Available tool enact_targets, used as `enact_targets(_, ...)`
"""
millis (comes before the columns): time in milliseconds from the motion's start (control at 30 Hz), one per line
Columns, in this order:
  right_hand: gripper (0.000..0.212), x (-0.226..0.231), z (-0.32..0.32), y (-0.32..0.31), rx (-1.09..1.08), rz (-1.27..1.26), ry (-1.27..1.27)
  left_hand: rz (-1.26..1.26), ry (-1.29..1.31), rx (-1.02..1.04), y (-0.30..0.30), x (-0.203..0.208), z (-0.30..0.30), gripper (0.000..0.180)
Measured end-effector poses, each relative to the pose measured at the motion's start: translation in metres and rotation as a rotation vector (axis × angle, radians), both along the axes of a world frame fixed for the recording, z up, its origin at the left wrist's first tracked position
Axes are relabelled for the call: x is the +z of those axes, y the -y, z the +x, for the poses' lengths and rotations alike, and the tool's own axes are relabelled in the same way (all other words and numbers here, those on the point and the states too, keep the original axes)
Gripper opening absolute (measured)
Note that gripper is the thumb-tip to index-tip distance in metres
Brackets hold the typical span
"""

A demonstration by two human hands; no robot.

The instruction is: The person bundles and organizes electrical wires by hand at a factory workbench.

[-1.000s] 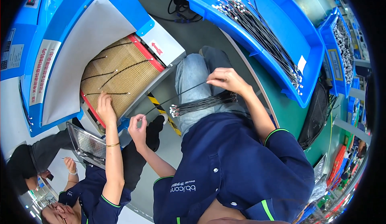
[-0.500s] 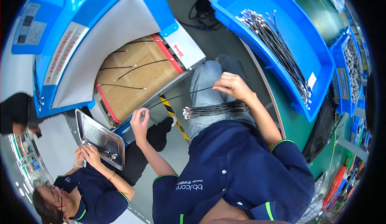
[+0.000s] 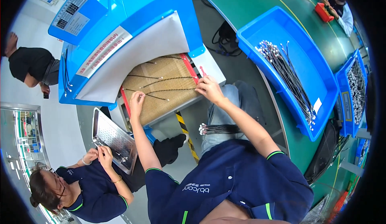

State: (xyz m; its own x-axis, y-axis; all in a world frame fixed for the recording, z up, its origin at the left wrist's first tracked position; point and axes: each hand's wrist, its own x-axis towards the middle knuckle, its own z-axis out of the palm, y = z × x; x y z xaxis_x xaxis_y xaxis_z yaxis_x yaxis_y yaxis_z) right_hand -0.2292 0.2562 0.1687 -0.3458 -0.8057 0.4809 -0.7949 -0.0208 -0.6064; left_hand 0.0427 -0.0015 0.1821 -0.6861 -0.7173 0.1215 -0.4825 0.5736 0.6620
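A thin black cable (image 3: 173, 89) stretches between my two hands, just over the tan mesh belt (image 3: 150, 110) of a blue machine. My right hand (image 3: 209, 89) pinches its right end near the belt's red edge strip. The fingers of my left hand (image 3: 137, 102) are closed at its other end, over the belt's left side. Several similar cables (image 3: 144, 77) with pale end connectors lie spread on the belt, some reaching under the machine's grey curtain (image 3: 132, 61). Across my lap rests a bundle of black cables (image 3: 220, 129) with white connectors, partly hidden by my right forearm.
The blue machine housing (image 3: 148, 11) rises beyond the belt. On the green table (image 3: 277, 121) at right stands a blue bin (image 3: 321, 69) of black cables, with another bin (image 3: 343, 91) beyond. At left, a seated co-worker (image 3: 90, 188) handles something small over a metal tray (image 3: 130, 165).
Both hands have carried the cable forward, from above my lap to over the mesh belt. The view has shifted, so the machine and bins appear lower and further right.
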Motion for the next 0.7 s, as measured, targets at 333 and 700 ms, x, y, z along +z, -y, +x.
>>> enact_targets(333, 0.018, 0.032, 0.006, -0.012, -0.025, 0.036, 0.04, -0.177, -0.013, -0.038, 0.02, 0.012, -0.001, 0.02)
enact_targets(700, 0.025, -0.018, 0.006, -0.175, 0.21, 0.762, 0.245, 0.108, -0.124, -0.143, -0.159, 0.014, -0.049, 0.022)
